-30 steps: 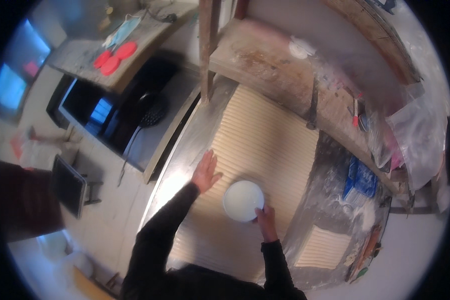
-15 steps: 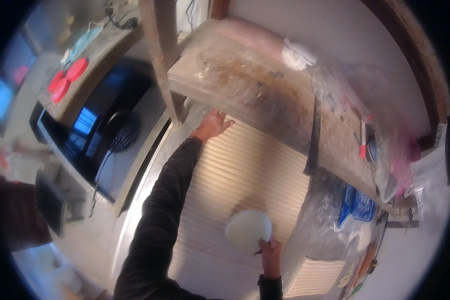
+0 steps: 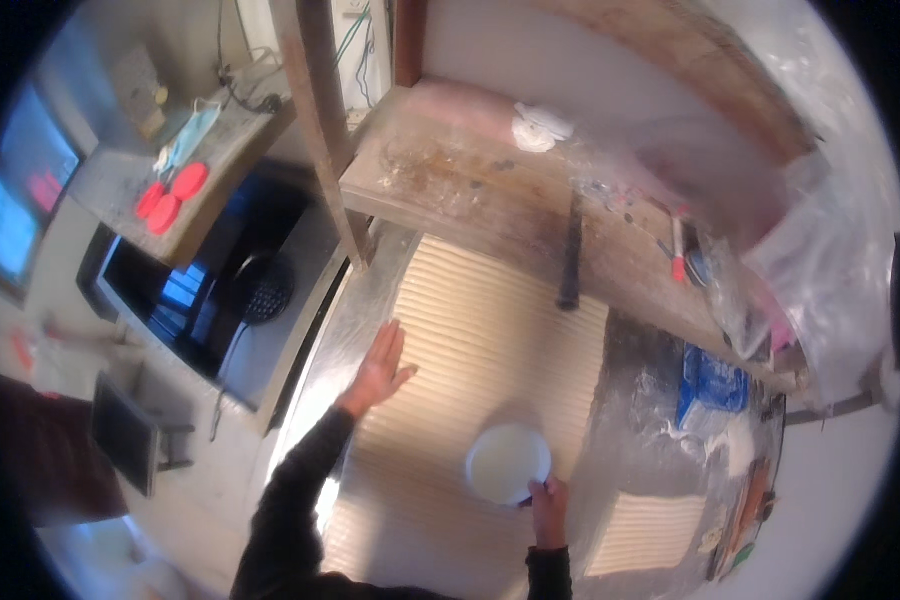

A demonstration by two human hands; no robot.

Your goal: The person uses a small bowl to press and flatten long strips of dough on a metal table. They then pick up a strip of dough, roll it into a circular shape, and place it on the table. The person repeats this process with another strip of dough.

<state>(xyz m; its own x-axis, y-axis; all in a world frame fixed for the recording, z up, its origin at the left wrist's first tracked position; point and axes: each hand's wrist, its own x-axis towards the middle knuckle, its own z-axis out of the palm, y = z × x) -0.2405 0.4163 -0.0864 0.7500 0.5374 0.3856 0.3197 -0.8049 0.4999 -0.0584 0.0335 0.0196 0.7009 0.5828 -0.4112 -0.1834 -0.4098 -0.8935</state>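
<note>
Bench [image 3: 625, 410]: metal surface, its left edge running alongside a ridged cream sheet [image 3: 490, 330], with a narrow strip of bright metal showing between the two. On the right, a wider, white-dusted band of metal separates the sheet from a smaller ridged piece [image 3: 650, 530], near side, and a blue package [image 3: 712, 385], farther off. Far side bounded by a wooden shelf [image 3: 460, 190]; its front edge cuts across the view of the sheet's far end, so cannot tell whether the sheet runs on beneath. A dark strip [image 3: 572, 255] hangs over that edge; a wooden post [image 3: 322, 140] stands at the shelf's left end. Left hand [image 3: 377, 372]: flat, fingers extended and lying close together, thumb apart, over the sheet's left margin; contact cannot be told. Right hand [image 3: 549, 510]: fingers closed at the lower right rim of a white bowl [image 3: 508, 464], pale inside; exact grip partly hidden. Bowl is over the near half of the sheet, right of its middle, shadow falling just beyond; whether it touches cannot be told.
</note>
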